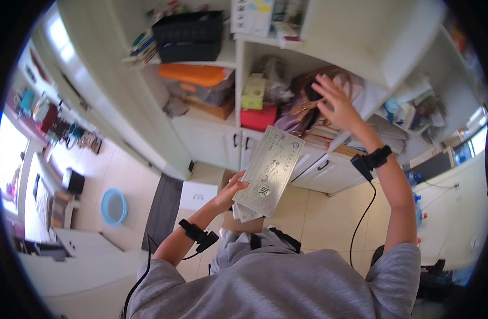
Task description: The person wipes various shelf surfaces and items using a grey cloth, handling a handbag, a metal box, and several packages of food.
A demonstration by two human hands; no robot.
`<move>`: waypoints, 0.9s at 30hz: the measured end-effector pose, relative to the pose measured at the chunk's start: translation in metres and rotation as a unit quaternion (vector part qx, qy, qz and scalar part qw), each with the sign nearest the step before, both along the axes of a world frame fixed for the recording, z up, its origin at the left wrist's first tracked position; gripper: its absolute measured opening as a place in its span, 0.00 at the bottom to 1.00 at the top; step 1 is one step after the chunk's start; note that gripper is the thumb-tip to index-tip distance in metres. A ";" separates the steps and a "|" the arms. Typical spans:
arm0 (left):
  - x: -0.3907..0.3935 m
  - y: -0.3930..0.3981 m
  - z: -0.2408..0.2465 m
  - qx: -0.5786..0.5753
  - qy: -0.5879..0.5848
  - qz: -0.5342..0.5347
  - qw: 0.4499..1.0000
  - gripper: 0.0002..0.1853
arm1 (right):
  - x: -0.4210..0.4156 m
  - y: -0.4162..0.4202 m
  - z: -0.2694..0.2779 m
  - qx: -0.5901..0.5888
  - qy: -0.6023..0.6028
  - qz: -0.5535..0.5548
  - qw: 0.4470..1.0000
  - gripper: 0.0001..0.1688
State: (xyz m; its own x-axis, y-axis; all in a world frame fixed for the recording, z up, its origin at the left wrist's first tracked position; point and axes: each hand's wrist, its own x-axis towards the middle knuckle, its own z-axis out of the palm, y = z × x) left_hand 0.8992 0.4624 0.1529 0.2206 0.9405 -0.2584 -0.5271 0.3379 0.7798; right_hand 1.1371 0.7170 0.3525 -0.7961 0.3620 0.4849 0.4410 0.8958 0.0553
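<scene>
My left hand (232, 189) grips a flat, pale printed box (270, 171) by its lower left edge, thumb on top. Another white box (248, 213) shows beneath it, apparently held in the same grasp. Up at the right, my right hand (337, 101) is raised with fingers spread, holding nothing. Behind that hand, in an open shelf compartment, lies a purple handbag (296, 117) with tan straps, partly covered by the hand. A stack of books (321, 133) lies beside the bag. Whether my fingers touch the bag, I cannot tell.
Left of the bag are a red box (258, 117), a green carton (253, 91) and a clear plastic bag (276, 87). A black basket (188, 36) occupies an upper shelf. White cabinet doors (212, 139) are below. A white box (198, 196) and a blue basin (113, 206) rest on the floor.
</scene>
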 end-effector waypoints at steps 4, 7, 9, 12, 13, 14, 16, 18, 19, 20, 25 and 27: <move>-0.013 -0.031 -0.088 -0.074 0.011 0.047 0.996 0.35 | -0.039 -0.040 -0.079 -0.148 -0.063 0.107 0.981 0.20; -0.015 -0.048 -0.113 -0.123 0.047 0.082 0.988 0.37 | -0.044 -0.053 -0.151 -0.257 -0.074 0.090 0.959 0.17; -0.014 -0.049 -0.143 -0.139 0.066 0.096 0.983 0.38 | -0.046 -0.066 -0.175 -0.317 -0.064 0.114 0.939 0.14; -0.010 -0.047 -0.146 -0.198 0.077 0.097 0.972 0.35 | -0.041 -0.080 -0.182 -0.378 -0.067 0.090 0.919 0.14; -0.009 -0.048 -0.150 -0.191 0.048 0.108 0.974 0.35 | -0.039 -0.082 -0.177 -0.402 -0.079 0.072 0.909 0.14; -0.008 -0.049 -0.159 -0.184 0.020 0.117 0.976 0.35 | -0.036 -0.084 -0.175 -0.426 -0.090 0.054 0.899 0.14; -0.009 -0.049 -0.187 -0.194 -0.008 0.121 0.973 0.31 | -0.021 -0.079 -0.180 -0.438 -0.106 0.035 0.892 0.14; -0.017 -0.051 -0.269 -0.174 -0.011 0.099 0.980 0.29 | -0.014 -0.077 -0.177 -0.456 -0.118 0.020 0.882 0.14; -0.018 -0.055 -0.295 -0.165 -0.013 0.089 0.982 0.27 | -0.011 -0.077 -0.174 -0.472 -0.119 0.014 0.873 0.14; -0.015 -0.060 -0.300 -0.131 0.017 0.085 0.988 0.27 | -0.006 -0.076 -0.173 -0.489 -0.118 0.004 0.864 0.14; -0.004 -0.057 -0.207 -0.231 -0.052 0.086 0.968 0.25 | 0.003 -0.081 -0.174 -0.515 -0.090 -0.005 0.852 0.14; -0.012 -0.058 -0.276 -0.032 0.167 0.035 0.985 0.32 | 0.002 -0.082 -0.176 -0.517 -0.087 -0.011 0.852 0.14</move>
